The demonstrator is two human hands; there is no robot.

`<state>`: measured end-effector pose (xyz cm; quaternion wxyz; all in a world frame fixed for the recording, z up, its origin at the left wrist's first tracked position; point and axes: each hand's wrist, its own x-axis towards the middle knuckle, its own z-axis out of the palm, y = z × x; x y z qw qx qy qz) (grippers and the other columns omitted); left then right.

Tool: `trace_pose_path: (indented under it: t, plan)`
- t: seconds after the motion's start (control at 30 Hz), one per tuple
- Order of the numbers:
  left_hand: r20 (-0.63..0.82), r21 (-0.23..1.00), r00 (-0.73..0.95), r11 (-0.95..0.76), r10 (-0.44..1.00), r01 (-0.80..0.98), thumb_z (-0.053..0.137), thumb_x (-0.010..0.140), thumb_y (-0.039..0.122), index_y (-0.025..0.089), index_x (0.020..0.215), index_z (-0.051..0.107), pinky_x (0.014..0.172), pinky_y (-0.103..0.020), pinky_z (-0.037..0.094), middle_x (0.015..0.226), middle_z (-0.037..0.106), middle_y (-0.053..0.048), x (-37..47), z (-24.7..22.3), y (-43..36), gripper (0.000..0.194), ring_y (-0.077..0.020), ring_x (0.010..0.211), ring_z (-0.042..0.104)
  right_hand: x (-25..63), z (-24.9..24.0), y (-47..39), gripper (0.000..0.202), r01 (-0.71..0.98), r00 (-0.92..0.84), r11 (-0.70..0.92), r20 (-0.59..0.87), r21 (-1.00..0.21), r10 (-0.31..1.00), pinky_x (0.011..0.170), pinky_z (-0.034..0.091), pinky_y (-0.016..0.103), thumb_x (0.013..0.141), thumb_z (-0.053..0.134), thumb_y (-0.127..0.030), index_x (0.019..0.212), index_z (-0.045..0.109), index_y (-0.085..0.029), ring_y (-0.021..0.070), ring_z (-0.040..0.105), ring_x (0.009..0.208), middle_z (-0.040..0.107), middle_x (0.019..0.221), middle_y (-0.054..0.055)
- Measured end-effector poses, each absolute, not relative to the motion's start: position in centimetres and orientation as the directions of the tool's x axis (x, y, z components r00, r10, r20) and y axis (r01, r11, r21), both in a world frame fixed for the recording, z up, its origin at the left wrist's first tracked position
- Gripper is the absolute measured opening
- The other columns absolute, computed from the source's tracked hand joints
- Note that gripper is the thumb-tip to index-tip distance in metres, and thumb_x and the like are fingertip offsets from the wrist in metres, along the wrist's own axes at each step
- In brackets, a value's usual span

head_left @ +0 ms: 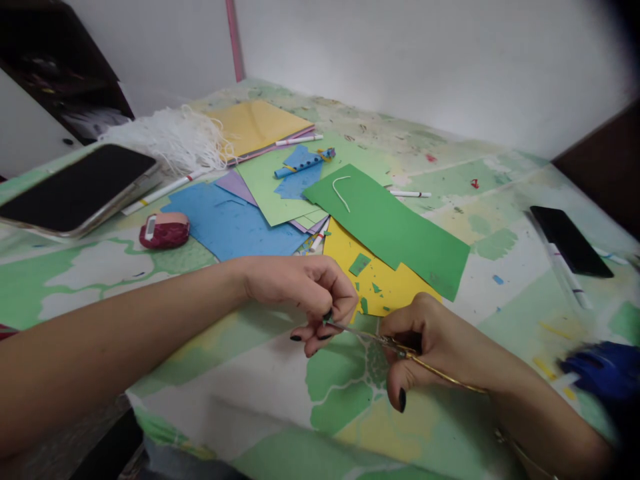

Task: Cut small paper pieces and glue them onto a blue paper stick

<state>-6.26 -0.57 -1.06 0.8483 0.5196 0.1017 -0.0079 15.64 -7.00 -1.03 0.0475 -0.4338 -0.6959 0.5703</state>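
My left hand [305, 293] is closed, pinching a tiny dark green scrap [327, 318] between thumb and fingers. In my right hand [430, 340] is a pair of scissors [373, 335], its blades pointing left and touching or nearly touching the scrap. Just beyond the hands lies a yellow sheet [407, 290] with several green offcuts [360, 265] on it. A dark green sheet [395, 230] overlaps it, with a curved white string [341, 193] on top. Farther back, a decorated blue tube [303, 165] rests on blue and light green paper.
At left are a tablet-like dark device [80, 187], a maroon correction-tape dispenser [164, 230] and a heap of white string [170, 140]. An orange-yellow sheet [260, 123] lies at the back. A black phone [570, 240] and a blurred blue object [600, 370] are at right.
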Motion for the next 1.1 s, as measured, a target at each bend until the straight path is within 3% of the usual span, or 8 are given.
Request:
trace_pose_path:
  t: [0.5, 0.8, 0.93, 1.1]
  plan:
    - [-0.171, 0.905, 0.982, 0.408, 0.082, 0.123, 0.046, 0.064, 0.005, 0.015, 0.056, 0.047, 0.037, -0.016, 0.039, 0.052, 0.051, 0.001, -6.2, -0.9, -0.5, 0.012, -0.0109, 0.044, 0.055, 15.6, -0.8, -6.9, 0.042, 0.573, -0.613, 0.007, -0.423, -0.819, 0.668, 0.039, 0.014, 0.021, 0.057, 0.077, -0.045, 0.05, 0.051, -0.013, 0.0043, 0.027, 0.044, 0.037, 0.044, -0.007]
    - [-0.179, 0.886, 0.979, 0.449, 0.098, 0.117, 0.046, 0.062, 0.005, 0.014, 0.057, 0.047, 0.038, -0.016, 0.041, 0.057, 0.052, 0.0, -6.3, -1.4, -0.5, 0.011, -0.0114, 0.047, 0.058, 15.4, -0.7, -6.7, 0.046, 0.597, -0.614, 0.098, -0.375, -0.796, 0.695, 0.039, 0.012, 0.022, 0.056, 0.077, -0.047, 0.046, 0.048, -0.013, 0.0041, 0.021, 0.045, 0.03, 0.043, -0.008]
    - [-0.144, 0.897, 0.97, 0.44, 0.194, 0.045, 0.048, 0.063, 0.008, 0.013, 0.061, 0.049, 0.035, -0.015, 0.039, 0.058, 0.054, -0.001, -6.5, -1.9, -0.2, 0.006, -0.0112, 0.046, 0.058, 16.1, -0.8, -6.6, 0.047, 0.598, -0.606, 0.1, -0.366, -0.796, 0.706, 0.039, 0.012, 0.022, 0.057, 0.076, -0.048, 0.047, 0.045, -0.014, 0.0044, 0.021, 0.045, 0.028, 0.044, -0.008]
    - [-0.093, 0.935, 0.872, 0.343, 0.481, -0.089, 0.047, 0.07, 0.007, 0.013, 0.065, 0.05, 0.036, -0.013, 0.037, 0.058, 0.055, 0.001, -6.4, -1.6, -0.1, 0.008, -0.0081, 0.044, 0.056, 17.0, -0.4, -6.4, 0.046, 0.586, -0.508, 0.085, -0.284, -0.806, 0.813, 0.04, 0.015, 0.021, 0.059, 0.073, -0.049, 0.051, 0.043, -0.016, 0.0054, 0.023, 0.046, 0.028, 0.047, -0.007]
